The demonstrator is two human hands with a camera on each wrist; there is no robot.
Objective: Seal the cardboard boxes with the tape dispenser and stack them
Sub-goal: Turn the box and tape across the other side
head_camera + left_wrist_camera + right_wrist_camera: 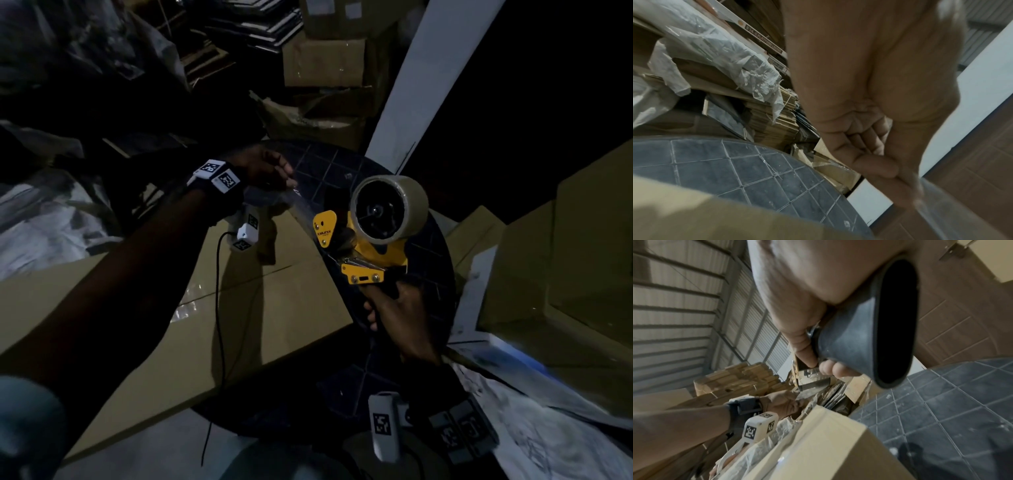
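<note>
A closed cardboard box (239,301) lies on a round dark tiled table (339,171), with clear tape along its centre seam. My right hand (397,318) grips the black handle (869,340) of a yellow tape dispenser (373,233), held above the box's right corner with its clear tape roll (390,209) upward. My left hand (270,171) pinches the free end of the tape strip (301,205), stretched from the dispenser toward the far edge of the box. In the left wrist view the fingers (875,168) curl round the clear tape (953,209).
More cardboard boxes (325,61) are piled behind the table, and a large box (575,260) stands at the right. A white post (424,85) rises behind the table. Plastic sheeting (41,219) and flat cardboard bundles (774,123) crowd the left side.
</note>
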